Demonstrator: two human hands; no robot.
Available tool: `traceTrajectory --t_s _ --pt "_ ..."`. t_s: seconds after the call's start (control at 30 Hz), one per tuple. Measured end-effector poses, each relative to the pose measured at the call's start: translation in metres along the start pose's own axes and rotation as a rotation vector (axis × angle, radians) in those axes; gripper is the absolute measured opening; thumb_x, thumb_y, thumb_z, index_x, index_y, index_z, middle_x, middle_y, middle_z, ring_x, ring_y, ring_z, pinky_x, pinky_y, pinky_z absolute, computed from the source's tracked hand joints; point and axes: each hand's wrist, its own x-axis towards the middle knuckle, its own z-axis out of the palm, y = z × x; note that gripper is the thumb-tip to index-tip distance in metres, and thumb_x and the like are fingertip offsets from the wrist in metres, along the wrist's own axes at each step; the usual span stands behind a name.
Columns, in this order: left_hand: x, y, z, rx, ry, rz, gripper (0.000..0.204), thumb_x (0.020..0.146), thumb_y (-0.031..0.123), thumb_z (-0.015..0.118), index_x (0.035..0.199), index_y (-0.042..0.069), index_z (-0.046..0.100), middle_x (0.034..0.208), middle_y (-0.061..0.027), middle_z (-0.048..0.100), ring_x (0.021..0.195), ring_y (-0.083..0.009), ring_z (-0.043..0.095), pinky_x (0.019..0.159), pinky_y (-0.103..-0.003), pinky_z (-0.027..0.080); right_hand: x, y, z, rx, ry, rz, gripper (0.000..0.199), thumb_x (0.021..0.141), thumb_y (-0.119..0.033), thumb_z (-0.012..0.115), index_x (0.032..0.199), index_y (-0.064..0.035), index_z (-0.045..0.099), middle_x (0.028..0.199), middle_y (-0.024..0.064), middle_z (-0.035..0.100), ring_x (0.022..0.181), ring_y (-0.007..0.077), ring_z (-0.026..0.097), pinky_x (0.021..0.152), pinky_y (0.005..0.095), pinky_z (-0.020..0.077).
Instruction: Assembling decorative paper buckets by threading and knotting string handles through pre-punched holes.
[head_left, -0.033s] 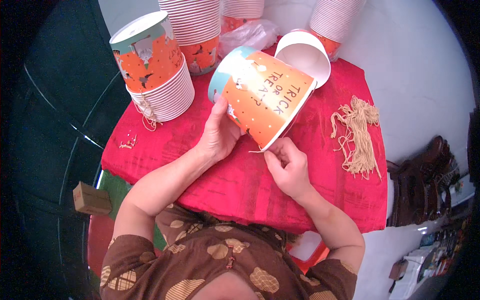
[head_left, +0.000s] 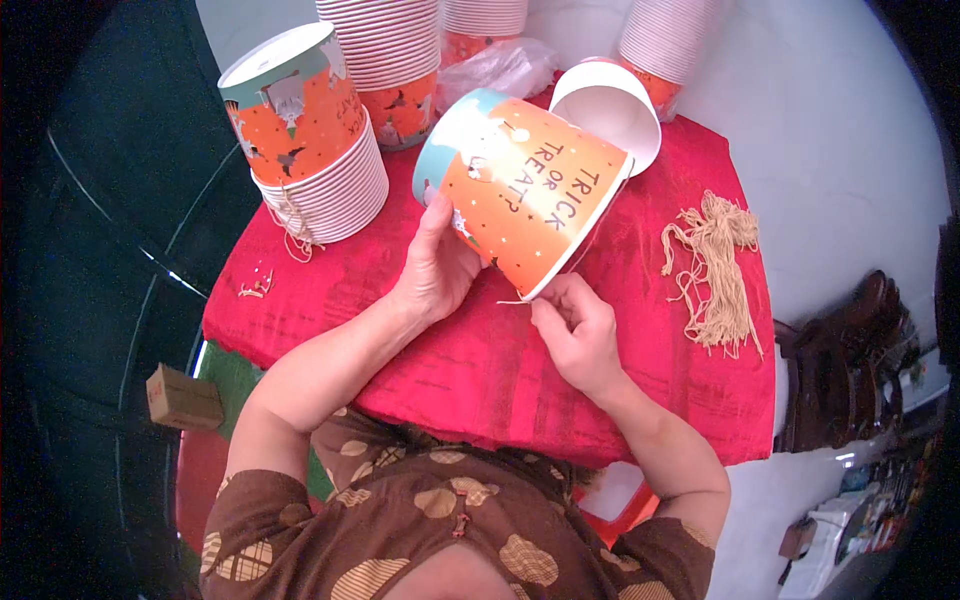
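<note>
Head view: a paper bucket lies tilted on its side above a red cloth, base toward the upper left, open rim toward the lower right. Its long axis runs from upper left to lower right, so the rim edge points at the right hand. The left hand lies against the bucket's lower left wall, fingers spread and curled along it, thumb up the side, holding it off the cloth. The right hand sits just below the rim, touching or nearly touching it, and is the nearer hand to that edge. Its fingers are closed in a pinch on a thin string at the rim. Both forearms enter from below. A bundle of strings lies on the cloth to the right, well apart. Stacked buckets stand at upper left.
</note>
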Motion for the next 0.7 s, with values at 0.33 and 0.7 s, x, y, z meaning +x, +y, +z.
traceTrajectory --t_s 0.33,0.7 --pt "-0.004 -0.006 -0.005 0.006 -0.054 0.070 0.083 0.084 0.060 0.060 0.144 0.011 0.030 0.144 -0.0095 0.040 0.131 -0.0267 0.041 0.108 -0.049 0.035 0.010 -0.005 -0.011 0.390 -0.164 0.499 0.027 0.098 -0.020 0.045 0.088 -0.0002 0.061 0.073 0.0055 0.060 0.046 0.0063 0.044 0.038 0.0212 0.0329" --pt "-0.004 -0.010 0.002 -0.083 -0.172 0.035 0.077 0.089 0.052 0.058 0.145 0.009 0.027 0.145 -0.0086 0.040 0.135 -0.0236 0.036 0.110 -0.047 0.031 0.013 0.005 -0.016 0.695 -0.018 0.671 0.015 0.095 -0.016 0.054 0.089 -0.0022 0.057 0.070 0.0041 0.054 0.046 0.0067 0.042 0.037 0.0216 0.0291"
